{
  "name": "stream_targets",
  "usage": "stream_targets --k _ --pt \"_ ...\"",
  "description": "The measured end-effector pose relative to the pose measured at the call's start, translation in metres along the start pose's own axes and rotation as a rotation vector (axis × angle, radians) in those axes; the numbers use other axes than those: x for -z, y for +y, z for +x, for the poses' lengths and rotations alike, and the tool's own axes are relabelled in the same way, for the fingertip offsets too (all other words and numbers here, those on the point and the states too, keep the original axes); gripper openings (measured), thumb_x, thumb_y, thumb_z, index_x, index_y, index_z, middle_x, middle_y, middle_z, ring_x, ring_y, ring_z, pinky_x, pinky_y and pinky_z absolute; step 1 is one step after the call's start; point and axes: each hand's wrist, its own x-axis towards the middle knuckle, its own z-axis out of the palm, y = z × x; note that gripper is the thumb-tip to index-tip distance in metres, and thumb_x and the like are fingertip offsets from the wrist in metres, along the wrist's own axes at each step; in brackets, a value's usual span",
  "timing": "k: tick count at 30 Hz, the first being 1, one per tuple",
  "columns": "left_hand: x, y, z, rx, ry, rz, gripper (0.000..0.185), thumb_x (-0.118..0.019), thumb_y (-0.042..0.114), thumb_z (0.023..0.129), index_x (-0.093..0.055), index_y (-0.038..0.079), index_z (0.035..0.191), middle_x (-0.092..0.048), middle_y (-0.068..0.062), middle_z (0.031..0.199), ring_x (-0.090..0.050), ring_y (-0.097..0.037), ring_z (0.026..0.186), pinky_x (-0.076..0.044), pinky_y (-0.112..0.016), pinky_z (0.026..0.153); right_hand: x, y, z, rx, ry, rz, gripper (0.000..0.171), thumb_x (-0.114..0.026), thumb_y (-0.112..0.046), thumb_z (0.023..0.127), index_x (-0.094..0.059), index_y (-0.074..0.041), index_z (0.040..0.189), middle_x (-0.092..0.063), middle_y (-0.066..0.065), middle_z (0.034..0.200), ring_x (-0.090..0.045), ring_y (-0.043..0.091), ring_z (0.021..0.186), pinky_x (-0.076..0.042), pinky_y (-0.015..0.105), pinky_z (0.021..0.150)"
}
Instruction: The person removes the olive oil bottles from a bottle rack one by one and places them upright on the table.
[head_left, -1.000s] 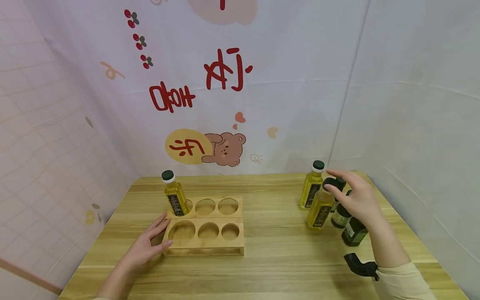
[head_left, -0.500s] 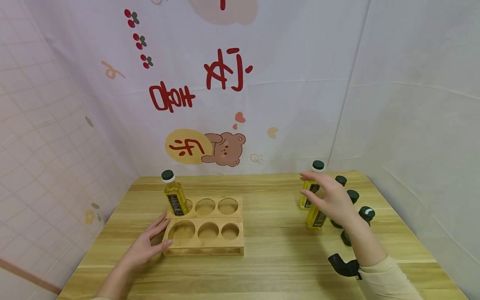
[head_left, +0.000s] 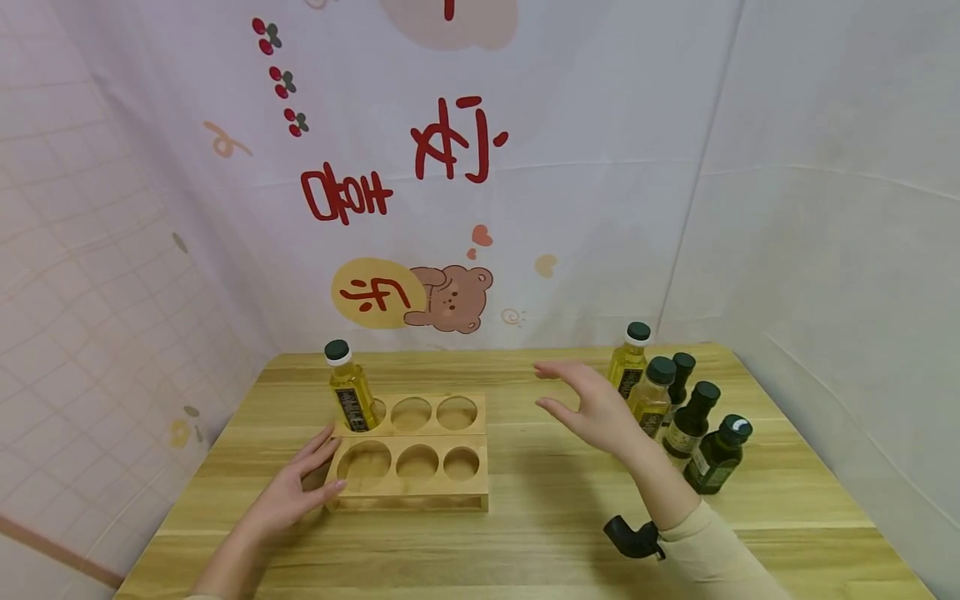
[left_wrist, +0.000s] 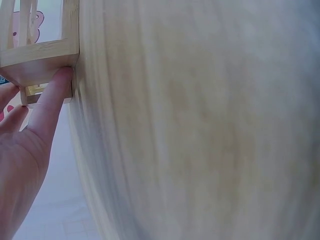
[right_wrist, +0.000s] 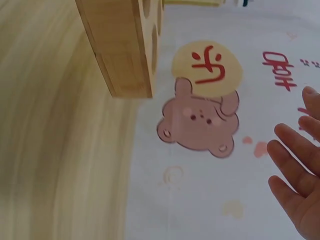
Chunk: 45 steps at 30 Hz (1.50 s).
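A wooden table (head_left: 570, 508) is spreading across the scene below a printed backdrop (head_left: 450, 167) showing a cartoon bear. On the table's left part a wooden rack (head_left: 411, 454) with six round holes is sitting, and one yellow oil bottle (head_left: 349, 396) is standing upright in its back left hole. The left hand (head_left: 288, 492) is resting flat at the rack's left end, fingers straight, fingertips (left_wrist: 59, 82) touching the rack's corner. The right hand (head_left: 592, 408) is hovering above the table between the rack and the bottles, fingers spread apart and holding nothing. Just beside it to the right, two yellow bottles (head_left: 637, 375) and three dark green bottles (head_left: 701, 437) are standing upright, clustered together.
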Motion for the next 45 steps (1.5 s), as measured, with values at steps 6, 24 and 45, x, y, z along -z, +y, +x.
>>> stream_targets --k 6,24,45 --pt "0.0 0.0 0.0 0.001 0.002 -0.013 0.069 -0.074 0.021 0.091 -0.043 -0.005 0.147 -0.022 -0.022 0.16 -0.02 -0.049 0.141 -0.019 -0.004 0.094 -0.033 -0.008 0.007 0.012 -0.037 0.056 0.051 -0.079 -0.016 0.087 -0.061 -0.006 0.134 -0.069 0.005 0.119 -0.062 0.026 0.112 -0.049 0.046 0.092" --pt "0.0 -0.001 -0.002 -0.01 0.003 -0.016 0.068 -0.074 0.019 0.091 -0.044 -0.002 0.148 -0.023 -0.02 0.16 -0.02 -0.048 0.141 -0.023 -0.008 0.096 -0.121 -0.047 0.055 0.008 -0.184 0.188 0.055 -0.075 -0.02 0.09 -0.055 -0.002 0.139 -0.066 0.008 0.127 -0.062 0.023 0.114 -0.046 0.036 0.099" --pt "0.0 0.0 0.001 -0.022 -0.006 -0.065 0.067 -0.073 0.015 0.091 -0.042 -0.006 0.147 -0.02 -0.024 0.159 -0.016 -0.053 0.141 -0.023 -0.075 0.098 -0.167 -0.089 0.116 -0.12 -0.262 0.166 0.065 -0.069 -0.038 0.094 -0.045 -0.012 0.149 -0.053 0.003 0.144 -0.053 0.016 0.127 -0.041 0.031 0.103"
